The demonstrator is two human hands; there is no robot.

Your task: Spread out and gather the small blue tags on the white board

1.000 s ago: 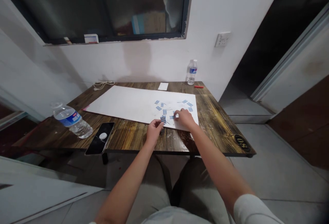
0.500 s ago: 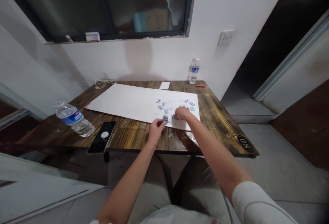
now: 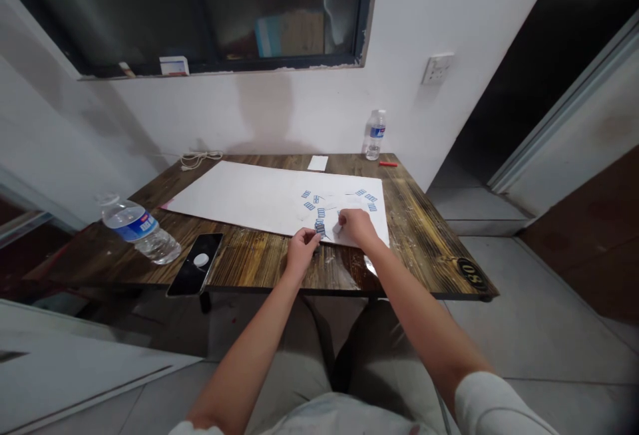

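My left hand (image 3: 301,252) is closed at the near edge of a white board (image 3: 239,189), its thumb and fingers pinching a few small blue-patterned pieces (image 3: 320,227). To its right, my right hand (image 3: 358,227) rests over the board with its fingers pinched together. A bit of blue shows at those fingertips, apparently another small piece, mostly hidden by the hand. Other small blue-patterned pieces lie flat on the board: one (image 3: 309,206) beyond my left hand, and a group with this piece (image 3: 371,198) at the board's right end. Thin dark lines run between some of them.
A tilted-looking water bottle (image 3: 140,227) and a phone (image 3: 196,265) with a round white object on it are at the left. Along the back are a coiled cable (image 3: 200,157), a white card (image 3: 317,163), another bottle (image 3: 375,134) and a red pen (image 3: 388,164).
My right hand has shifted slightly, and the blue piece seen beneath its fingers is now mostly hidden. My left hand keeps its hold in nearly the same place. The whole view has moved a little.
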